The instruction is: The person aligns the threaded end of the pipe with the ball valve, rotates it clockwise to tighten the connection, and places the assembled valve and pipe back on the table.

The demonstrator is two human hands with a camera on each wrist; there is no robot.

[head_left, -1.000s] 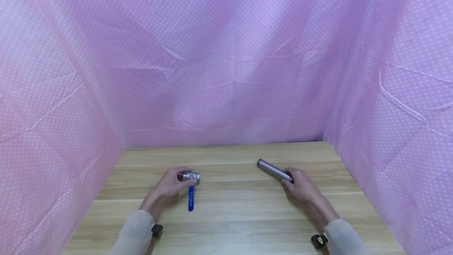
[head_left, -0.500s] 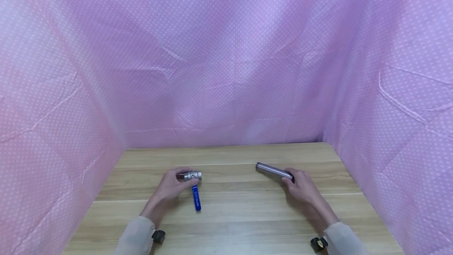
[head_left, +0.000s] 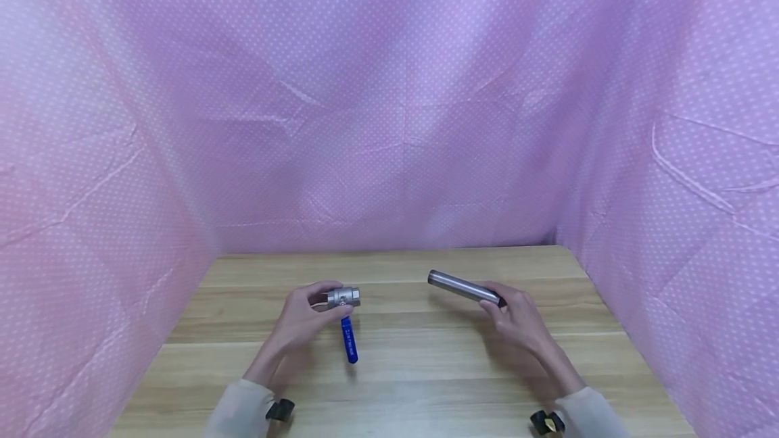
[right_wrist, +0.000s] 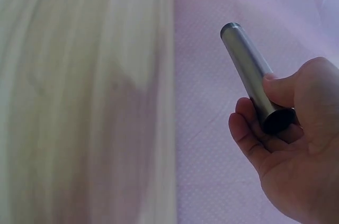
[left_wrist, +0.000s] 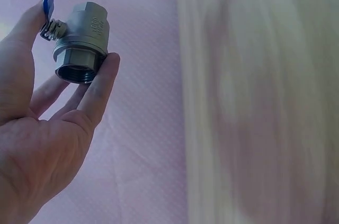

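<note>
A metal ball valve point(head_left: 343, 297) with a blue lever handle point(head_left: 349, 341) is held between the thumb and fingers of my left hand point(head_left: 302, 315). In the left wrist view the valve point(left_wrist: 83, 36) shows a threaded opening facing the palm side, and the fingertips touch its body. My right hand point(head_left: 516, 316) grips a steel pipe point(head_left: 459, 284) near its lower right end; the far end points up and left toward the valve. The right wrist view shows the thumb pressed on the pipe point(right_wrist: 246, 70), its near end open and dark. A gap separates pipe and valve.
Both hands are above a light wood-grain table point(head_left: 395, 370). Pink dotted cloth point(head_left: 389, 120) hangs behind the table and on both sides. A black strap piece is on each wrist, by the pale sleeves point(head_left: 240, 409).
My left hand has raised the valve and moved it rightward; its blue lever now slants down to the right. The pipe has shifted slightly left and up and lies flatter.
</note>
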